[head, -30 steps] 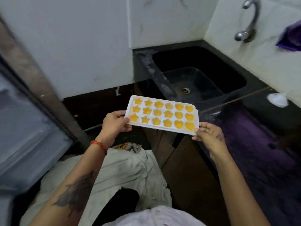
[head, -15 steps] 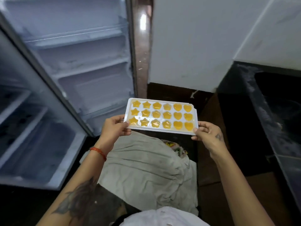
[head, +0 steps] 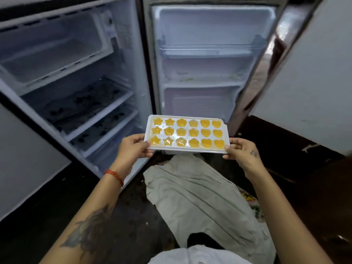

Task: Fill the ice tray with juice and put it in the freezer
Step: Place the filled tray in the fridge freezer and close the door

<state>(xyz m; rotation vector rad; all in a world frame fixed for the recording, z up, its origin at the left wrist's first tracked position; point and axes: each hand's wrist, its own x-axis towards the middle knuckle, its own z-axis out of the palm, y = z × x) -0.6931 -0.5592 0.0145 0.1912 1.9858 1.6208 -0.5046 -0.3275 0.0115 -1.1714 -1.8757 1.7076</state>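
Tray is filled; it is not yet in the freezer.
Both the left hand [head: 133, 147] and the right hand [head: 242, 152] grip the short ends of the ice tray [head: 185, 133] at frame centre; all cavities hold orange juice; the freezer compartment [head: 51, 46], upper left, stands open and waits.

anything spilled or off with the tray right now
Yes: juice has run over the flat top of the ice tray, pooling between the star moulds by the left hand. The right hand holds the other end.
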